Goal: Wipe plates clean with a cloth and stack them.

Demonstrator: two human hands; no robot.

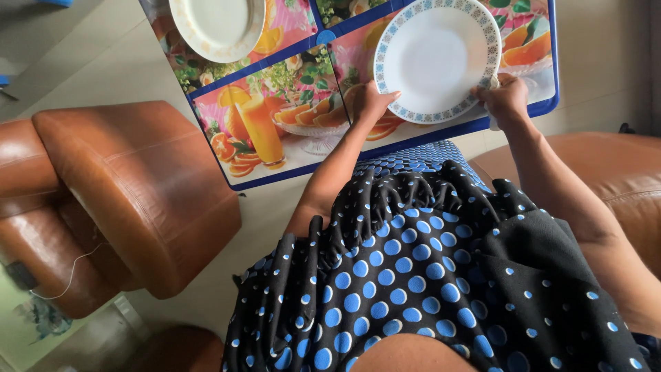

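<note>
Sitting at the far left, a brown leather armchair stands on the pale floor beside a table covered with a fruit-print cloth. At the table's upper edge lies a cream plate. Further right, the left hand grips the near-left rim of a white plate with a blue patterned border, thumb on top. The right hand closes on the plate's right rim, holding a scrap of white cloth against it.
</note>
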